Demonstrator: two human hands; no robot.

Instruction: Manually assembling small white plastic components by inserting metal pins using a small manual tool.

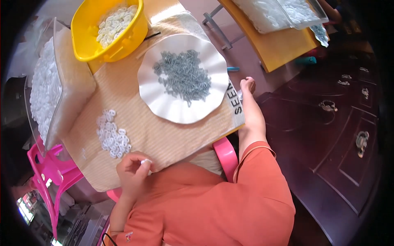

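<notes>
1. Pinched between my left hand's (132, 169) fingertips, I saw one small white ring (145, 162), just below the loose ring pile (113, 133) on the woven mat (164, 135).
2. Further right sat the white plate (164, 104) of grey pins (183, 76).
3. I could not tell my right hand's (248, 84) grip at the mat's edge.

An orange-red garment (213, 201) with short sleeves is worn; the forearms are left bare. The right sleeve's hem (254, 153) is edged with a narrow stitched band. A small mark (129, 235) is seen near the garment's lower left.
</notes>
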